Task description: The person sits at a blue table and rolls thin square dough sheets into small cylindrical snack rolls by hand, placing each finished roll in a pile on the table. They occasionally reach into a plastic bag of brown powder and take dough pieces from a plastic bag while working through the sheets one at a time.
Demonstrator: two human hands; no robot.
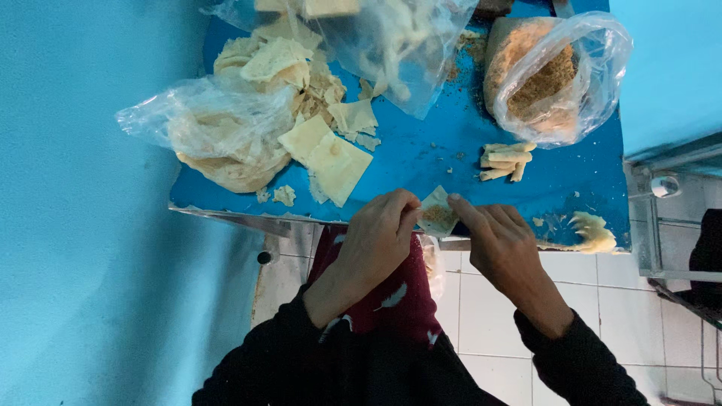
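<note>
At the near edge of a small blue table [451, 143] my left hand [376, 240] and my right hand [500, 244] pinch a small pale square wrapper [438, 210] between their fingertips. Brown crumbly filling lies on the wrapper's middle. The left fingers hold its left side, and the right index finger and thumb hold its right corner. A few rolled pale sticks [505, 160] lie on the table just beyond my right hand.
Flat square wrappers [331, 154] and torn scraps lie at the left. A clear bag of pale sheets [218, 135] sits at the table's left edge. Another clear bag [398, 37] stands at the back, and an open bag of brown filling [545, 79] at the right. White floor tiles lie below.
</note>
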